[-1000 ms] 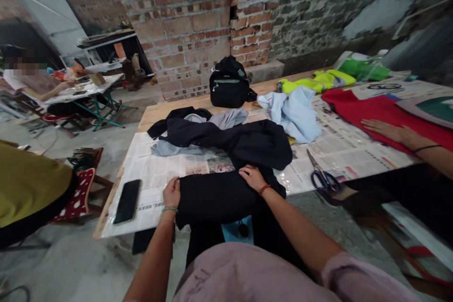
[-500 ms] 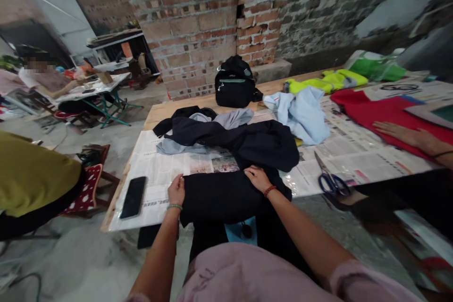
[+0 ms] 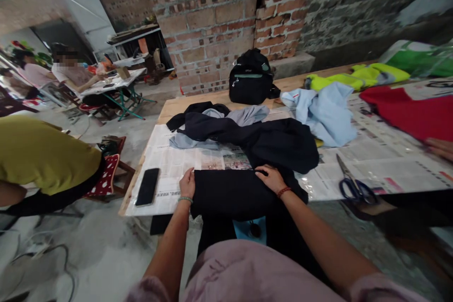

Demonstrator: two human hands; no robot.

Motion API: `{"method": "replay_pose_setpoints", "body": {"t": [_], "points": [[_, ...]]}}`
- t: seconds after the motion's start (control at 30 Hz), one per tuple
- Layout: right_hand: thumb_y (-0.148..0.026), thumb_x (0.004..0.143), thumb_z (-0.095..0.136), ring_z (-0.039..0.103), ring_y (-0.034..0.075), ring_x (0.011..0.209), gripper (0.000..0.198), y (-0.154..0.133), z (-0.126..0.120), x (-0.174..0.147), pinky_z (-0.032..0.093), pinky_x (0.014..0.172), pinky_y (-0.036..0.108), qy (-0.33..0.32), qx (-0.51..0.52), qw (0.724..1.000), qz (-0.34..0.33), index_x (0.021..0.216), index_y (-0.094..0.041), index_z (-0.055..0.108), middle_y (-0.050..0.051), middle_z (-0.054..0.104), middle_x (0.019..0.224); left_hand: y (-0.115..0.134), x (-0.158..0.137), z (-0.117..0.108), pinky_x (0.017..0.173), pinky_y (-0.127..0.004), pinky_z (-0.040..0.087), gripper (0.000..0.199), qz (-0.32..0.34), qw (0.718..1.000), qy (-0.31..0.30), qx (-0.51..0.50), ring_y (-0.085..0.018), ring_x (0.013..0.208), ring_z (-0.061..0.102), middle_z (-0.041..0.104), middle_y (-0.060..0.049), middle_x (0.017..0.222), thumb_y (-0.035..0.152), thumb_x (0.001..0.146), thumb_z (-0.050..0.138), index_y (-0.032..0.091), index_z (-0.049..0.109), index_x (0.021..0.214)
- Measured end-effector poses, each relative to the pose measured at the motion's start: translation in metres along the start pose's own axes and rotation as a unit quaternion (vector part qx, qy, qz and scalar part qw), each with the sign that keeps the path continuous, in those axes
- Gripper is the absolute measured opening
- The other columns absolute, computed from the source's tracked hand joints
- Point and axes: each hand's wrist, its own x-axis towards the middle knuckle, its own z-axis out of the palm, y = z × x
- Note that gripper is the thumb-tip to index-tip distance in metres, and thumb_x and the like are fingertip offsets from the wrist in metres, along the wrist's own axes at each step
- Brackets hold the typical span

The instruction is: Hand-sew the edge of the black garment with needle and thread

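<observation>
A black piece of cloth is stretched flat across the near edge of the table and over my lap. My left hand pinches its left top corner between thumb and fingers. At the upper right, my right hand has its fingers curled on the cloth's top edge. Just beyond lies a crumpled dark navy garment, which meets the black cloth near my right hand. A phone rests to the left of my left hand. Scissors with dark blue handles lie to the right.
Newspaper under clear plastic covers the table. A black bag, light blue cloth, yellow-green cloth and red cloth lie farther back. Another person's hand touches the red cloth. At left sits a person in an olive top.
The view has swung left, so the table's contents appear farther right. Both hands keep nearly the same places on the black cloth. The other person's hand is now mostly out of frame.
</observation>
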Motion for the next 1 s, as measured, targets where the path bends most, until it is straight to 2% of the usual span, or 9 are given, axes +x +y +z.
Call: {"method": "replay_pose_setpoints", "body": {"t": [0.13,0.2,0.3,0.4,0.47,0.53,0.73,0.87,1.0], "points": [[-0.033,0.072,0.051,0.056,0.018,0.083,0.017,0.001,0.003,0.000,0.040,0.080,0.033,0.009,0.015,1.000,0.001,0.076,-0.022,0.064,0.003,0.062,0.079,0.000,-0.001,0.002,0.062,-0.026,0.047,0.038,-0.043,0.999,-0.005,-0.008,-0.011,0.058,0.055,0.063,-0.004,0.082,0.035,0.073,0.052,0.017,0.057,0.106],[-0.033,0.074,0.050,0.056,0.017,0.081,0.018,0.002,0.006,0.000,0.040,0.080,0.033,0.008,0.026,1.000,0.003,0.075,-0.022,0.064,0.002,0.062,0.079,0.000,-0.001,0.003,0.057,-0.023,0.045,0.039,-0.050,0.999,-0.002,-0.010,-0.008,0.051,0.051,0.061,-0.002,0.081,0.033,0.071,0.055,0.018,0.057,0.106],[-0.030,0.076,0.048,0.056,0.017,0.079,0.017,0.000,0.007,0.002,0.041,0.079,0.032,0.016,0.024,1.000,0.012,0.076,-0.023,0.064,0.002,0.062,0.078,0.004,0.000,0.003,0.056,-0.023,0.044,0.037,-0.050,0.999,-0.008,0.003,-0.008,0.052,0.050,0.061,-0.002,0.082,0.029,0.072,0.055,0.018,0.057,0.107],[-0.025,0.077,0.047,0.054,0.017,0.080,0.017,-0.010,0.001,0.002,0.040,0.079,0.033,0.037,-0.008,0.999,-0.001,0.080,-0.023,0.063,0.004,0.061,0.080,0.010,0.000,0.000,0.063,-0.024,0.045,0.038,-0.046,0.998,-0.030,0.034,-0.011,0.061,0.055,0.062,-0.004,0.084,0.029,0.072,0.056,0.016,0.056,0.108],[-0.022,0.076,0.048,0.053,0.017,0.084,0.016,-0.020,-0.009,0.002,0.039,0.080,0.033,0.036,-0.008,0.999,-0.033,0.083,-0.023,0.063,0.004,0.061,0.084,0.009,0.002,-0.001,0.067,-0.028,0.045,0.042,-0.039,0.998,-0.041,0.026,-0.015,0.067,0.057,0.062,-0.006,0.088,0.030,0.072,0.054,0.014,0.053,0.111],[-0.021,0.077,0.048,0.051,0.018,0.088,0.017,-0.029,-0.019,0.001,0.038,0.082,0.034,0.036,0.006,0.997,-0.063,0.086,-0.023,0.062,0.004,0.061,0.084,0.002,0.008,0.001,0.070,-0.030,0.045,0.042,-0.032,0.998,-0.022,0.051,-0.017,0.071,0.058,0.062,-0.004,0.088,0.037,0.072,0.053,0.020,0.054,0.110],[-0.021,0.079,0.046,0.050,0.017,0.094,0.020,-0.046,-0.055,-0.029,0.037,0.086,0.033,0.099,-0.019,0.994,-0.053,0.092,-0.024,0.060,0.002,0.060,0.090,-0.007,0.023,0.010,0.075,-0.032,0.044,0.043,-0.060,0.994,-0.039,0.083,-0.018,0.075,0.058,0.061,-0.001,0.085,0.045,0.070,0.051,0.026,0.055,0.108],[-0.023,0.079,0.043,0.053,0.016,0.085,0.020,-0.024,-0.094,-0.061,0.041,0.080,0.029,0.235,0.030,0.972,-0.001,0.088,-0.021,0.061,0.004,0.060,0.085,0.005,0.019,0.007,0.076,-0.032,0.044,0.043,-0.080,0.992,-0.039,0.091,-0.018,0.076,0.058,0.061,0.000,0.085,0.044,0.069,0.051,0.026,0.055,0.108],[-0.027,0.075,0.045,0.054,0.017,0.076,0.020,0.032,-0.138,-0.084,0.043,0.072,0.029,0.321,0.048,0.938,0.122,0.081,-0.017,0.062,0.005,0.061,0.081,0.015,0.015,0.005,0.076,-0.031,0.044,0.042,-0.077,0.994,-0.029,0.079,-0.017,0.073,0.057,0.061,0.000,0.084,0.043,0.069,0.051,0.026,0.056,0.107]]}}
